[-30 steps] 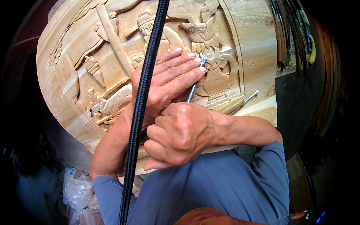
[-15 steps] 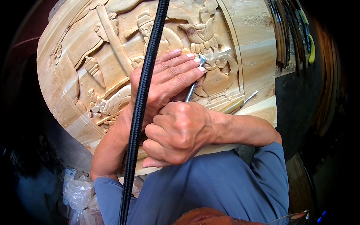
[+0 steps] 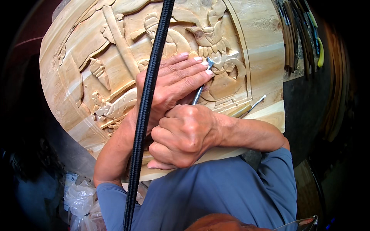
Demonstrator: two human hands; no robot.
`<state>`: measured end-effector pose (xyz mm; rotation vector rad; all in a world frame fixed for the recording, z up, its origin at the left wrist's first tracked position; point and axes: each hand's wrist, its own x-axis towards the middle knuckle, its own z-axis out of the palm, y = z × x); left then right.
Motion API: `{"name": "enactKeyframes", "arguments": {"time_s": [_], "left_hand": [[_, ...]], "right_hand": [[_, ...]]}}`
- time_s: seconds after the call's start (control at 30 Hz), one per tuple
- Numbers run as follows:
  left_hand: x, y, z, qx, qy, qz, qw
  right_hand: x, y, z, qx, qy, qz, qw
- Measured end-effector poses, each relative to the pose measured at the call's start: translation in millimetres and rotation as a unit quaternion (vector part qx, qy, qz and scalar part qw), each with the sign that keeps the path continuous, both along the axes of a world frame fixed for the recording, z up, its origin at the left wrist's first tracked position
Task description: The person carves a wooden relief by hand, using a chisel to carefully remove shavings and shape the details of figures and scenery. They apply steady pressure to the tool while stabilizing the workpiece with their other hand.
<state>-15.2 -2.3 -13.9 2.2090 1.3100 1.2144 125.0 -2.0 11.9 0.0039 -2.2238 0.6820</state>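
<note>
A metal wood chisel slants across a pale carved wooden panel, its flared blade against a raised leafy shape. My right hand is closed in a fist round the handle end, which its fingers hide. Over the shaft near the blade lies my left hand, its fingers straight and pressed together, with what looks like the thumb showing on the shaft's far side. The left wrist rests low over the carving. Raised figures, a long post and curling borders stand out in relief around both hands.
Beside my right forearm a second carving tool with a yellowish handle lies on the panel. Several long tools are laid out at the upper right. A black braided cord hangs across the view. Clear plastic bags sit at the lower left.
Panel, hands and chisel appear shifted slightly right and down together in the view. Both hands keep the same hold, and the blade stays at the same part of the carving.
</note>
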Motion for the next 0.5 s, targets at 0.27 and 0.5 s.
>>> {"name": "enactKeyframes", "arguments": {"time_s": [0.27, 0.5], "left_hand": [[0.7, 0.5, -2.1, -0.018, -0.024, 0.003, 1.0], [-3.0, 1.1, -0.5, -0.03, -0.044, -0.005, 0.999]], "right_hand": [[-4.6, 3.7, 3.1, -0.012, 0.007, -0.013, 1.0], [-10.4, 1.2, 6.2, -0.009, 0.004, -0.051, 0.999]]}}
